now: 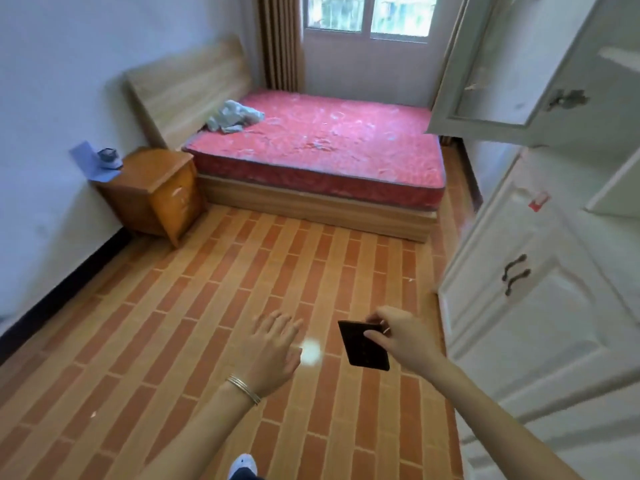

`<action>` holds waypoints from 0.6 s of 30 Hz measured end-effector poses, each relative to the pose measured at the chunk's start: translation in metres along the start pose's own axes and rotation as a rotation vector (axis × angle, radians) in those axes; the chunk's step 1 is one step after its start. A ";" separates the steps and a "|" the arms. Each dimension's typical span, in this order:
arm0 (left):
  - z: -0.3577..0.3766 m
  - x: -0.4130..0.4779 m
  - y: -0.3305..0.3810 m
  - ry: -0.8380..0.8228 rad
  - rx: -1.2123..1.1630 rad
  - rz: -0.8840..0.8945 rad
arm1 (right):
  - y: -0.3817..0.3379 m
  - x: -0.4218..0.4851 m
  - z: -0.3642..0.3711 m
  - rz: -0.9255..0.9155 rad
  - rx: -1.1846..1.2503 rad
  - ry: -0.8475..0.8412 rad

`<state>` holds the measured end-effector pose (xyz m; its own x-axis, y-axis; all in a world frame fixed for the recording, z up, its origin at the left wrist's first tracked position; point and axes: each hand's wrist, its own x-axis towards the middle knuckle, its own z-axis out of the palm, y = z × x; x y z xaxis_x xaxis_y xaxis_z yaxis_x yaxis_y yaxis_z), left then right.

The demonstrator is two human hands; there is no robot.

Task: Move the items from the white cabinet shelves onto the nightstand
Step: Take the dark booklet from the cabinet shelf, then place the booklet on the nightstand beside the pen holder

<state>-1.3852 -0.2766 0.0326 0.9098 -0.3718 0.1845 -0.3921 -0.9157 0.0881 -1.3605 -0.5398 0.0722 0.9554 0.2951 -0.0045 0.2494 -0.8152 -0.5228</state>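
Your right hand (398,336) pinches a flat black item (362,344) by its edge; your left hand (273,348) spreads empty. Bare brick floor (207,306) runs to the nightstand (156,188), white cabinet (540,289) flanking right.

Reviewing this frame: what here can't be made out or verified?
Head view only:
- Cabinet shelves: cut off by the right edge and hidden behind an open door.
- Dark card in the right hand: markings too small to read.
- Items on the nightstand: a small dark object and blue paper, too blurred to identify.
- Left hand: empty, fingers spread.
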 end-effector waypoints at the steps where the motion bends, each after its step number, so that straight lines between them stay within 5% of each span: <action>1: -0.001 -0.007 -0.018 -0.006 0.007 -0.028 | -0.015 0.016 0.011 -0.026 0.000 -0.023; 18: -0.052 -0.013 -0.298 0.078 0.054 -0.321 | -0.223 0.262 0.115 -0.243 0.068 -0.203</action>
<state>-1.2876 0.0087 0.0546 0.9718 -0.0519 0.2300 -0.0773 -0.9917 0.1027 -1.1840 -0.2234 0.0892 0.8163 0.5763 -0.0387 0.4489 -0.6751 -0.5854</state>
